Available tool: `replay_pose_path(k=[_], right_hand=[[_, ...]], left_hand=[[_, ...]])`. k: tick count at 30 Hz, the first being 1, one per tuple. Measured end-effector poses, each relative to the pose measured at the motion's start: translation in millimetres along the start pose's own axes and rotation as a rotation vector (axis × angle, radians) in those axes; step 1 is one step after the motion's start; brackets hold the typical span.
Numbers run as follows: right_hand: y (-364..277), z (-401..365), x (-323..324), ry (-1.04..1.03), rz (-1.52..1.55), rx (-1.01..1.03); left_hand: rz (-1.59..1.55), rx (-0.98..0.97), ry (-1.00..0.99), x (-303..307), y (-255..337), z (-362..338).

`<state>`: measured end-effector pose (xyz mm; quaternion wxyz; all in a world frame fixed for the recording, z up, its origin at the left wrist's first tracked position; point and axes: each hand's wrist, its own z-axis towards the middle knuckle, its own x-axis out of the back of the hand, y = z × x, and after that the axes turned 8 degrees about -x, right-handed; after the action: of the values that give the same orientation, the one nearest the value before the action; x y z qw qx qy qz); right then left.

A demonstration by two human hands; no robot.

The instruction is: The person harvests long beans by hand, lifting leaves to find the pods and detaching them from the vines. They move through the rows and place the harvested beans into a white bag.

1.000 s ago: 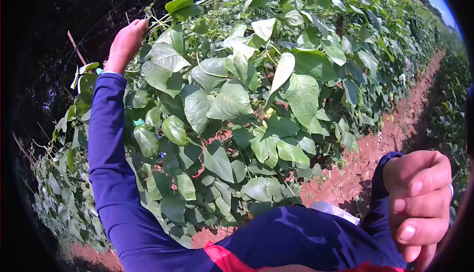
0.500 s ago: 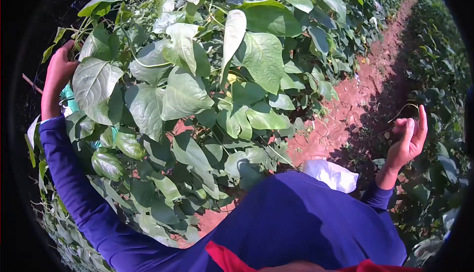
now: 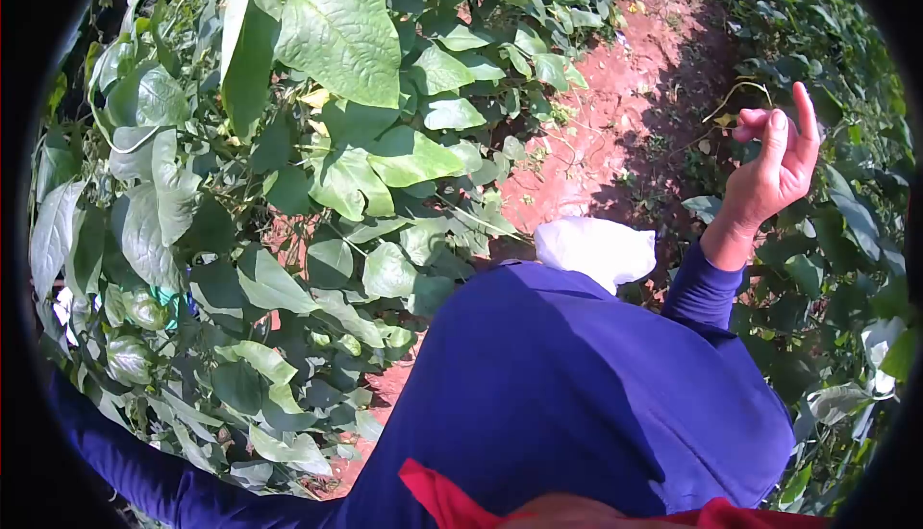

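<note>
My right hand (image 3: 774, 159) is raised at the right, its index finger stretched up, the thumb upright and the other fingers curled. A thin curved stem (image 3: 735, 97) runs to the curled fingers, which appear to hold it. My left hand is out of view; only its blue sleeve (image 3: 144, 462) shows at the lower left, below the leafy vines. Those vines carry broad green leaves (image 3: 341, 39) and ridged green fruits (image 3: 128, 359). A white bag (image 3: 596, 248) lies on the soil just beyond my body.
A reddish soil path (image 3: 596, 116) runs between the vines on the left and another leafy row (image 3: 851, 231) on the right. Bits of turquoise material show behind leaves at the left. Shadow covers the path's right side.
The view has shifted, so plants and bag appear further left and higher. My left hand, earlier among leaves at upper left, has left the view. My right hand keeps its pose.
</note>
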<state>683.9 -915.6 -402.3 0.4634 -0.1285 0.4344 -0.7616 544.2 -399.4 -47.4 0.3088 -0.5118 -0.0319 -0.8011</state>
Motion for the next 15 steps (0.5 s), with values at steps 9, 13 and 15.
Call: replay_pose_path(k=[9,13,15], right_hand=[[6,-2,-5,-0.07,-0.031,-0.076],[9,-1,2,-0.102,-0.002,-0.052],[9,-1,6,-0.075,-0.053,-0.082]], left_hand=[[0.369,-0.126,0.193,-23,-150,37],[0.424,-0.153,0.174,-57,-141,37],[0.093,-0.046,0.116,-82,-170,48]])
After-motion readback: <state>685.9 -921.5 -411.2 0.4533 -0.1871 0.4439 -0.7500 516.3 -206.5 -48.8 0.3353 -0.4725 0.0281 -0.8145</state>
